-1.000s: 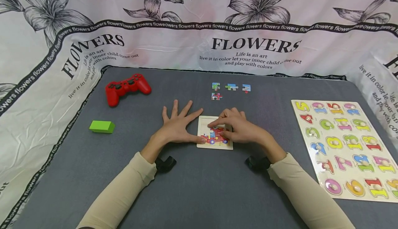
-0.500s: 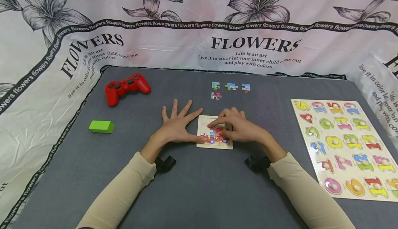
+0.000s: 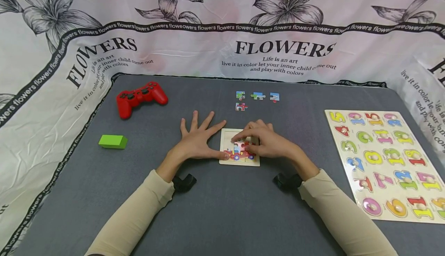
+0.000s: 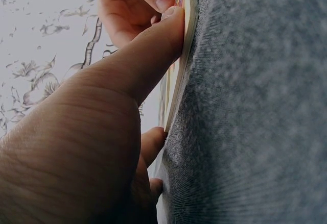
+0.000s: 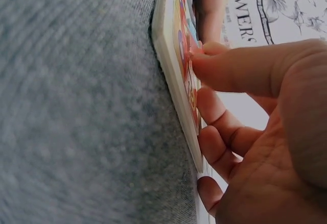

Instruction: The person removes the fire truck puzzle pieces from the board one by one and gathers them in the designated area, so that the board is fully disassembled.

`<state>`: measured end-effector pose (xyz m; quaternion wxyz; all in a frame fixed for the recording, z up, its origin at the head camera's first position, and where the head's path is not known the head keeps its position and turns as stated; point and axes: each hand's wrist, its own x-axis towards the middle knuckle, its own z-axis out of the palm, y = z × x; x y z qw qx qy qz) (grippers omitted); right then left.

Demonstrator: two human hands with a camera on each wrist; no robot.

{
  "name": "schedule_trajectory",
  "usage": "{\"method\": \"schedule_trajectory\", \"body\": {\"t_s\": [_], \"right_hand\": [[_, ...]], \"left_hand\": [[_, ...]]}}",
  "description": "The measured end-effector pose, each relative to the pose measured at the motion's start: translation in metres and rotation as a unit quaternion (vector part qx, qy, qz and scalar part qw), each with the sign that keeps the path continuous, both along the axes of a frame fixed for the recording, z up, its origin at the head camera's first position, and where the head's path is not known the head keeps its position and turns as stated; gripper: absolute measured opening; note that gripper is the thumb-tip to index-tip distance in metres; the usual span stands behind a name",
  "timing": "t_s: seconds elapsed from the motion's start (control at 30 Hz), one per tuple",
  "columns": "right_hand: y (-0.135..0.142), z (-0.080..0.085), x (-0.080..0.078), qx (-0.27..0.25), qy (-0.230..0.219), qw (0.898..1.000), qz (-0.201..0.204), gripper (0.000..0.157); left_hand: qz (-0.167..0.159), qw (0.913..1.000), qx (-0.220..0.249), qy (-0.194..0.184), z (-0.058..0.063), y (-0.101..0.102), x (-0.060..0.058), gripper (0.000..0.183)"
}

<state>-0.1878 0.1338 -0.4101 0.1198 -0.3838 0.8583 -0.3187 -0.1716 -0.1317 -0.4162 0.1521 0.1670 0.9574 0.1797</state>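
A small wooden puzzle tray [image 3: 226, 135] lies in the middle of the table, partly filled with a red vehicle picture [image 3: 238, 157]. My left hand [image 3: 198, 143] is spread wide at its left side, the thumb resting on the tray's lower left, as the left wrist view [image 4: 171, 22] also shows. Over the tray's right part, my right hand [image 3: 269, 142] pinches a puzzle piece [image 3: 240, 145] between thumb and index finger. In the right wrist view the reddish piece [image 5: 194, 46] stands slightly raised at the thumb tip. Fingers hide part of the tray.
Several loose puzzle pieces [image 3: 257, 96] lie beyond the tray. A red game controller [image 3: 141, 98] and a green block [image 3: 113, 141] are on the left. To the right lies a large number board [image 3: 354, 144] with knobbed pieces. A flower-printed cloth [image 3: 194, 55] borders the grey table.
The piece under my right fingers has shifted and tilted slightly. Both hands keep nearly the same places, and the loose pieces lie as before.
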Motion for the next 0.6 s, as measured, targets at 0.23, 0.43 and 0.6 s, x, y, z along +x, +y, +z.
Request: {"method": "schedule_trajectory", "body": {"t_s": [0.23, 0.43, 0.6], "right_hand": [[-0.001, 0.0021, 0.0007, 0.002, 0.002, 1.0, 0.006, 0.038], [-0.0026, 0.0036, 0.0016, 0.009, 0.009, 1.0, 0.003, 0.04], [-0.0032, 0.0038, 0.0016, 0.012, 0.014, 1.0, 0.0, 0.041]], "left_hand": [[0.001, 1.0, -0.005, 0.001, -0.0007, -0.0002, 0.0002, 0.107], [0.002, 1.0, -0.004, 0.001, 0.0004, 0.0, 0.0004, 0.107], [0.003, 1.0, -0.006, -0.002, 0.0001, -0.0001, 0.0001, 0.107]]}}
